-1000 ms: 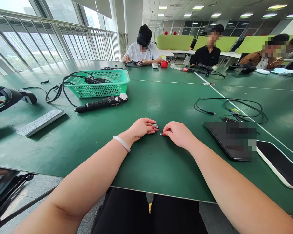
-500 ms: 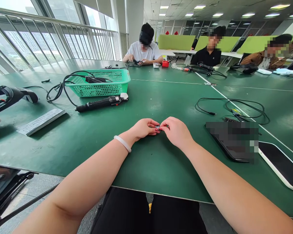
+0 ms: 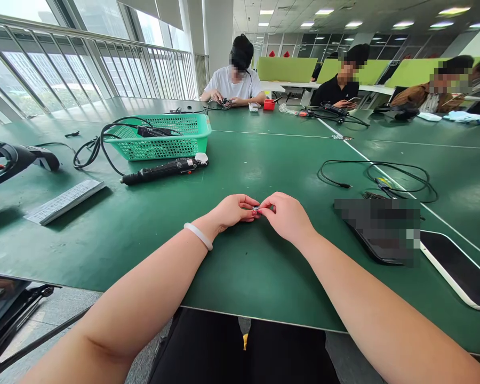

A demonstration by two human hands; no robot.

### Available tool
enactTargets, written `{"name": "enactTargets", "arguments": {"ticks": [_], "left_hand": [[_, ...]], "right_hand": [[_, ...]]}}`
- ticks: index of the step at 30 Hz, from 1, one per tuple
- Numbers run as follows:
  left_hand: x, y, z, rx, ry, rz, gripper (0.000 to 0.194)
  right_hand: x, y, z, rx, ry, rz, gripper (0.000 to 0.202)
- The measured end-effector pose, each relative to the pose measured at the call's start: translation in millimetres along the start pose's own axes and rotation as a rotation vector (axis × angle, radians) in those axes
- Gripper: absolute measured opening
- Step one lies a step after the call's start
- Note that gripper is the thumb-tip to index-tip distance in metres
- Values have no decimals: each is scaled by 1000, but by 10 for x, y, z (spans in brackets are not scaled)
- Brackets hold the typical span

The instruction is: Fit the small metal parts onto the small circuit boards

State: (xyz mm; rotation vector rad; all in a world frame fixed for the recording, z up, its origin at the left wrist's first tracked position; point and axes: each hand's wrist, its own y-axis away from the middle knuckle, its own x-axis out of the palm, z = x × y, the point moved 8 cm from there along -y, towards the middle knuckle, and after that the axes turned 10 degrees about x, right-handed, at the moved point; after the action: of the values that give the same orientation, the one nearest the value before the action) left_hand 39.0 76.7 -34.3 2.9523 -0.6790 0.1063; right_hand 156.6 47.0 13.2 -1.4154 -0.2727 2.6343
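Note:
My left hand (image 3: 237,209), with a pale band on its wrist, pinches a small dark-and-silver part (image 3: 255,209) just above the green table. The part is too small for me to tell its kind. From the other side, the thumb and forefinger of my right hand (image 3: 287,214) are pressed together at the part's right end. Whether those fingertips also grip something smaller is hidden. Beyond my hands, to the left, a black electric screwdriver (image 3: 164,169) lies in front of a green plastic basket (image 3: 192,141).
On the left are a white box (image 3: 66,201) and a black headset-like device (image 3: 20,157). A coiled black cable (image 3: 400,165), a blurred dark tray-like thing (image 3: 378,234) and a phone (image 3: 460,266) lie at right. Several people sit across the green table (image 3: 260,277).
The view has shifted slightly. My hands keep almost the same pose around the small part. Across the table, the person in black now shows a hand with a phone-like thing.

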Motion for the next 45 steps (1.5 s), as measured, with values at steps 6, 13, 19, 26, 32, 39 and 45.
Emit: {"name": "enactTargets", "arguments": {"ticks": [6, 13, 19, 26, 32, 39, 45], "left_hand": [[-16, -27, 27, 7, 25, 3, 26], [-7, -22, 15, 7, 62, 11, 27], [-27, -6, -6, -8, 58, -24, 25], [-29, -21, 8, 11, 67, -17, 22], [-45, -30, 31, 11, 81, -24, 26], [-77, -51, 17, 36, 65, -45, 32], [-124, -47, -76, 111, -112, -121, 32]], "right_hand": [[-2, 3, -8, -2, -9, -7, 12], [-84, -3, -26, -14, -55, -44, 17], [-60, -17, -109, 24, -81, 13, 19], [22, -6, -102, 39, -80, 63, 14], [48, -12, -113, 22, -82, 50, 15], [75, -22, -86, -20, -86, 31, 15], [113, -40, -69, -44, -88, 9, 16]]}}
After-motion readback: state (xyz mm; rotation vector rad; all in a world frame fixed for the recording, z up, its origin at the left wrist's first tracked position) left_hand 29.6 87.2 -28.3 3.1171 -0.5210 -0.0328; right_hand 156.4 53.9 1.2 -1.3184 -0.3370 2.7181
